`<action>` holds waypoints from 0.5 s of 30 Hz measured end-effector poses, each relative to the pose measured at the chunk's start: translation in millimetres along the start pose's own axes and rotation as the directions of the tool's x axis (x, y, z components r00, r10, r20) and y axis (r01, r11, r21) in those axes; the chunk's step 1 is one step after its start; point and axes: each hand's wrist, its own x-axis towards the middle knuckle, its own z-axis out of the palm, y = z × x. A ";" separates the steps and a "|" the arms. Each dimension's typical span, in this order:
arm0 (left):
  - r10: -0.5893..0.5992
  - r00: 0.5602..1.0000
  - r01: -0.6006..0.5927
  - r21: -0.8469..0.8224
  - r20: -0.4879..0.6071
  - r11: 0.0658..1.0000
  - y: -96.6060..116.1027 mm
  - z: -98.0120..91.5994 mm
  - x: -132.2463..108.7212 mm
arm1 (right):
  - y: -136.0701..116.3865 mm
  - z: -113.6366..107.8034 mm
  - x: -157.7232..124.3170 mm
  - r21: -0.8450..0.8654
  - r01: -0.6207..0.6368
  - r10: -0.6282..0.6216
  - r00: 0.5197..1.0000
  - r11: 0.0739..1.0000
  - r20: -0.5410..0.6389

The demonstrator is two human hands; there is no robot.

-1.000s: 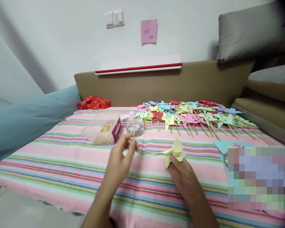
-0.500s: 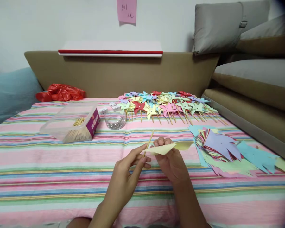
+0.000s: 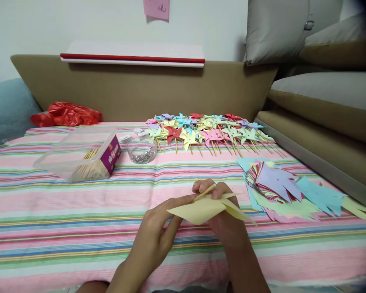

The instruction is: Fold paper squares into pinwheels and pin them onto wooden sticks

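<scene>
A pale yellow paper pinwheel [image 3: 201, 211] is held up over the striped cloth, its blades spread toward me. My left hand [image 3: 161, 226] is closed on a thin wooden stick [image 3: 205, 193], which slants up to the right along the pinwheel's far side. My right hand [image 3: 228, 215] grips the paper from behind, its fingers curled near the stick's upper end. The paper covers the left fingertips and part of the right palm, so whether stick and paper are joined cannot be seen.
Finished pinwheels on sticks [image 3: 198, 132] lie in rows at the back. Cut paper shapes [image 3: 280, 183] are stacked at right. At left stand a clear plastic box [image 3: 76, 156] of sticks and a round tub [image 3: 142, 154] of small metal pieces. Cushions [image 3: 323, 97] border the right side.
The stick has swung from near upright to a low slant and now lies against the paper. The pinwheel has tipped toward me, and the hands have come closer together. The view has shifted slightly.
</scene>
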 end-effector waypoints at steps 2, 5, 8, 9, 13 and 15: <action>0.015 1.000 -0.016 0.022 0.016 1.000 2.3 0.0 1.3 | -1.0 -0.8 -2.1 -0.020 0.019 -0.019 0.999 1.000 -0.025; 0.011 1.000 -0.012 0.048 0.029 0.999 4.4 0.3 2.1 | -1.2 -0.7 -2.5 -0.037 0.045 -0.047 0.997 0.998 -0.062; -0.005 1.000 0.003 0.051 0.030 0.999 3.8 1.2 1.4 | -1.4 1.0 -1.7 -0.040 0.047 -0.051 0.994 0.998 -0.099; -0.011 1.000 0.010 0.049 0.029 0.999 3.2 1.6 1.1 | -1.6 1.6 -1.5 -0.038 0.044 -0.048 0.993 0.998 -0.110; -0.019 0.999 0.018 0.034 0.040 0.999 1.2 3.1 0.4 | -2.8 3.1 -1.7 -0.032 0.027 -0.032 0.991 0.999 -0.133; -0.027 0.999 0.026 0.025 0.044 0.999 0.7 3.5 0.1 | -3.5 3.7 -2.0 -0.028 0.009 -0.012 0.992 1.000 -0.125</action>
